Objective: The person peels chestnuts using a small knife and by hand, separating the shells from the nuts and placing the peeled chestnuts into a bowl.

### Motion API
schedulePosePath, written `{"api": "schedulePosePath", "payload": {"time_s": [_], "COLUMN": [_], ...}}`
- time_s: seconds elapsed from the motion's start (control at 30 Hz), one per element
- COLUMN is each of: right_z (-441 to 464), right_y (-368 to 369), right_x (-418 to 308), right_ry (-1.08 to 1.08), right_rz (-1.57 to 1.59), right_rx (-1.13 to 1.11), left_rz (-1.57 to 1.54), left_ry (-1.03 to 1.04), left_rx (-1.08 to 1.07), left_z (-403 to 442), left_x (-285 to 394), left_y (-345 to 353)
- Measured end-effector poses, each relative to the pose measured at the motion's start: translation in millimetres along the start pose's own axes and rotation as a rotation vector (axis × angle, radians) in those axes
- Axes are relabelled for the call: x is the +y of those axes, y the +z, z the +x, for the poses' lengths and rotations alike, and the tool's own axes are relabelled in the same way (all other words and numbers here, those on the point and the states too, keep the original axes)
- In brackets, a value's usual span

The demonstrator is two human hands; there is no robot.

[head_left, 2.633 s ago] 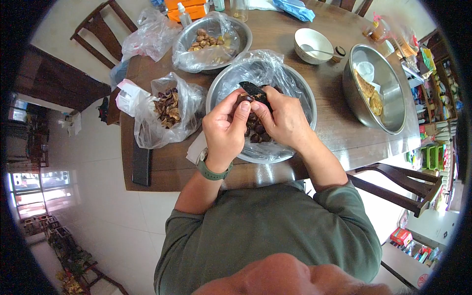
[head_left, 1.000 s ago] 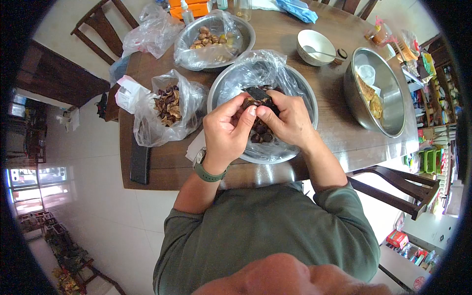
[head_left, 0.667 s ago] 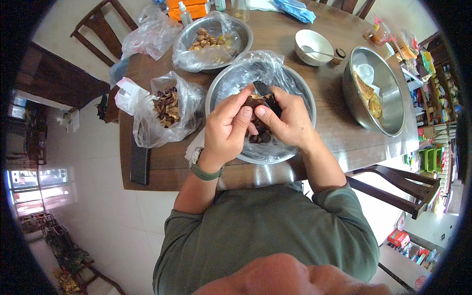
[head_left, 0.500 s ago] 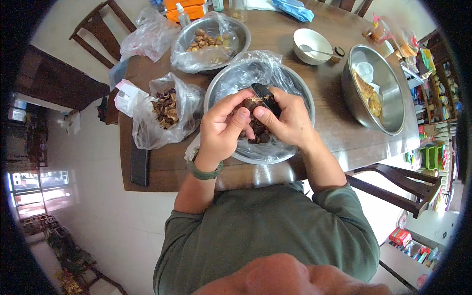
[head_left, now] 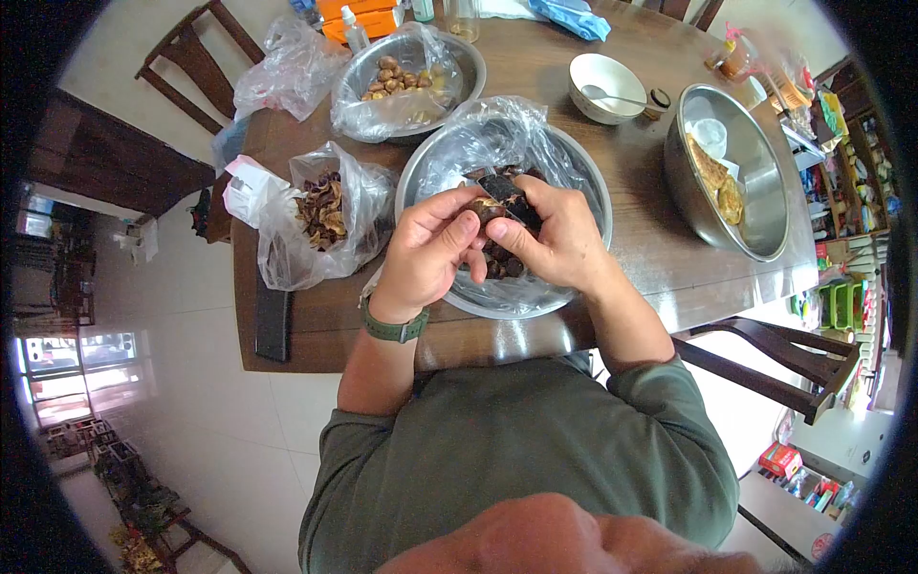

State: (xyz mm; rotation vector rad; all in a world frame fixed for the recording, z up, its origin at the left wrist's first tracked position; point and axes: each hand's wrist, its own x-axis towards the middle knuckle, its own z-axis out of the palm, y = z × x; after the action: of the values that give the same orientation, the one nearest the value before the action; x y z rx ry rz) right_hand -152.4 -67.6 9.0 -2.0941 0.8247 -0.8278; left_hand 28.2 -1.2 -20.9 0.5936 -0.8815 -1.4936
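Over a metal basin (head_left: 409, 206) lined with a clear plastic bag, my left hand (head_left: 426, 251) pinches a brown chestnut (head_left: 486, 210). My right hand (head_left: 562, 234) is wrapped round a black tool (head_left: 507, 194), whose near end touches or almost touches the nut. Dark unpeeled chestnuts (head_left: 502, 262) lie in the bag beneath both hands. To the left, an open clear bag (head_left: 365, 215) holds brown shell pieces (head_left: 323, 210). Lighter brown nuts (head_left: 397, 78) sit in a second bagged basin (head_left: 475, 72) behind.
A white bowl (head_left: 607, 88) with a spoon stands at the back right, beside a small dark lid (head_left: 659, 99). Right of it is a steel bowl (head_left: 688, 196) with flat yellow-brown food. A black phone (head_left: 273, 323) lies at the table's left edge, a crumpled bag (head_left: 287, 72) behind.
My left hand has shifted slightly down and left, and its wrist has turned. The black tool has changed its tilt against the nut, which shows more clearly between the fingers.
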Motion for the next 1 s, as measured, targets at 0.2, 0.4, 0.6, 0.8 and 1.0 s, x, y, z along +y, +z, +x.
{"api": "schedulePosePath", "payload": {"time_s": [0.2, 0.4, 0.6, 0.8, 1.0], "right_z": [-1, -1, -1, -1, 0], "right_y": [2, 3, -3, -5, -6], "right_x": [3, 1, -2, -9, -9], "right_ry": [-0.029, -0.045, -0.028, -0.009, -0.019], "right_rz": [0.072, 0.1, 0.025, 0.089, 0.01], "right_rx": [-0.001, -0.012, -0.078, -0.118, -0.112], "left_rz": [0.089, 0.237, 0.293, 0.39, 0.462], "left_ry": [0.028, 0.042, 0.055, 0.053, 0.076], "left_rx": [-0.033, -0.069, -0.08, -0.064, -0.004], "left_z": [1, 0, -2, -3, -4], "left_x": [-1, 5, 4, 12, 17], "left_y": [1, -2, -5, -1, 9]}}
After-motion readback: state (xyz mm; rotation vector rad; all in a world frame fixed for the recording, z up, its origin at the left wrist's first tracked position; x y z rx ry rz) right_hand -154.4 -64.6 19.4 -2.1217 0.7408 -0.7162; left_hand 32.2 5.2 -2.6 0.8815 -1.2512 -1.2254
